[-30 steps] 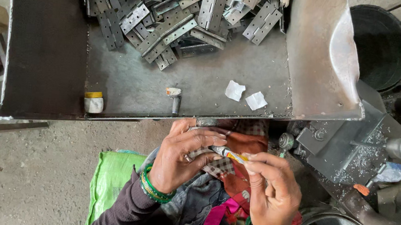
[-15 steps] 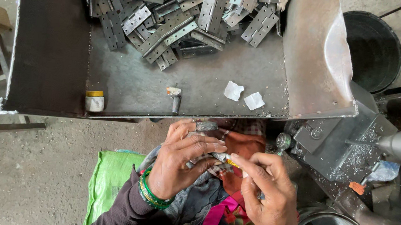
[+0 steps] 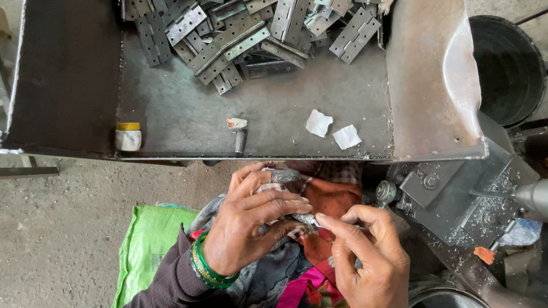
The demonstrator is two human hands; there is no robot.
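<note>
Metal hinge [image 3: 301, 217] pinched between left hand [image 3: 248, 222] and right hand [image 3: 371, 266] fingertips.

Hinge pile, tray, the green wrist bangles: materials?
Hinges: bare pressed steel by the look, dull grey sheen, punched holes. Tray: sheet metal, dark, scuffed, folded edges. Bangles: green, glossy; glass or plastic, can't tell.

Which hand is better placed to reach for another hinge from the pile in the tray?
Probably the left hand: it sits nearer the hinge pile, below the metal tray. The right hand lies farther right, fingertips pinching a small metal piece.
</note>
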